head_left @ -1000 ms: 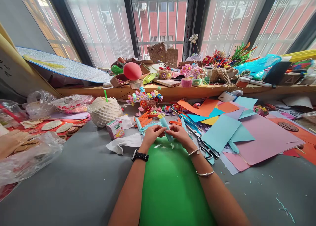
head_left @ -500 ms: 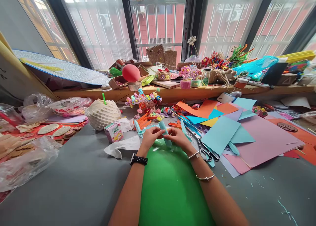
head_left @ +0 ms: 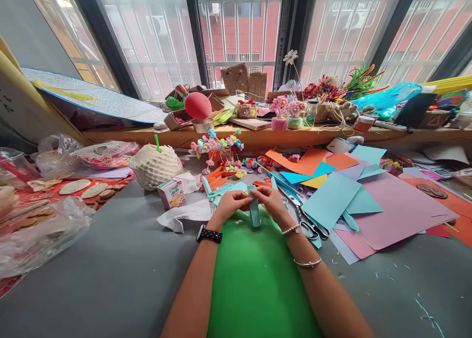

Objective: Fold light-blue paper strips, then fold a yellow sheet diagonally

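The left hand [head_left: 232, 205] and right hand [head_left: 268, 202] are both pinching the light-blue paper strip [head_left: 254, 214] between fingertips set narrowly together, its lower end pointing back toward the person above the green mat [head_left: 261, 279], probably because so slight a piece is needing steadying from both sides. The scissors [head_left: 309, 230] are lying on the table [head_left: 129, 269] just beside the right hand, presumably for easy reach. Both forearms [head_left: 202, 269] are slanting inward, with the palms facing each other and the fingers curling until their tips are nearly meeting.

Dotted black watchband [head_left: 211, 235], silver bangle [head_left: 308, 264]
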{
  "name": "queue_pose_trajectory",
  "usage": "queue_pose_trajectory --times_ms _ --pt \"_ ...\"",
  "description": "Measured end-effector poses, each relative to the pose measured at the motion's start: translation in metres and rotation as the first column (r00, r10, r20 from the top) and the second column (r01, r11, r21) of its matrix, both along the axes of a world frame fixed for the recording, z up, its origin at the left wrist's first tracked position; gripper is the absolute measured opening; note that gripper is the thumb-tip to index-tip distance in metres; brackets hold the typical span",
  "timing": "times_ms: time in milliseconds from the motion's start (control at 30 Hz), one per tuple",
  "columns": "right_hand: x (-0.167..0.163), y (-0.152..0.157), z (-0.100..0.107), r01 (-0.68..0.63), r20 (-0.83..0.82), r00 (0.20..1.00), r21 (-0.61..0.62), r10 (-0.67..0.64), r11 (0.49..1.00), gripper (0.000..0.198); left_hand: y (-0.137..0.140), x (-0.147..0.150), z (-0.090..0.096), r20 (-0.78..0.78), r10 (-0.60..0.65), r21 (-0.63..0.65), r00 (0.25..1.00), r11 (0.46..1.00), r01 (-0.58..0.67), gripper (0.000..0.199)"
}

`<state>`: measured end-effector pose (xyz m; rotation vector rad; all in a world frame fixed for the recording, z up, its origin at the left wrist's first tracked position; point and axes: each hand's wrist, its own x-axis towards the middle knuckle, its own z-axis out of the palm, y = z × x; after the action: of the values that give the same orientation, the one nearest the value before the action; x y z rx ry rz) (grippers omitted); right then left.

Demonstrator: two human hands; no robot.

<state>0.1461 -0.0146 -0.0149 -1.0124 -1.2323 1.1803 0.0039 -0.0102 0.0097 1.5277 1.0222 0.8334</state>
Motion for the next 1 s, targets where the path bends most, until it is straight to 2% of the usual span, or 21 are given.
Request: queue_pose_trajectory --times_ms 333,700,1000 --pt "0.0002 -0.0003 0.0018 -0.018 -0.036 0.999 -0.023 0.017 1.000 0.024 0.0012 -0.0005 -0.0017 0.009 -0.012 -0.012 1.000 1.000 0.012 0.027" --pt "-0.0033 -0.0035 0.0071 0.033 -0.083 0.996 -0.050 -0.037 0.998 0.025 0.0026 -0.0005 -0.0046 0.014 -0.069 -0.040 0.998 0.997 0.069 0.025" --pt "-0.0018 -0.0012 0.0021 0.027 -0.071 0.997 -0.026 -0.028 0.999 0.024 0.0015 -0.0005 -0.0025 0.014 -0.084 -0.037 0.996 0.996 0.084 0.023"
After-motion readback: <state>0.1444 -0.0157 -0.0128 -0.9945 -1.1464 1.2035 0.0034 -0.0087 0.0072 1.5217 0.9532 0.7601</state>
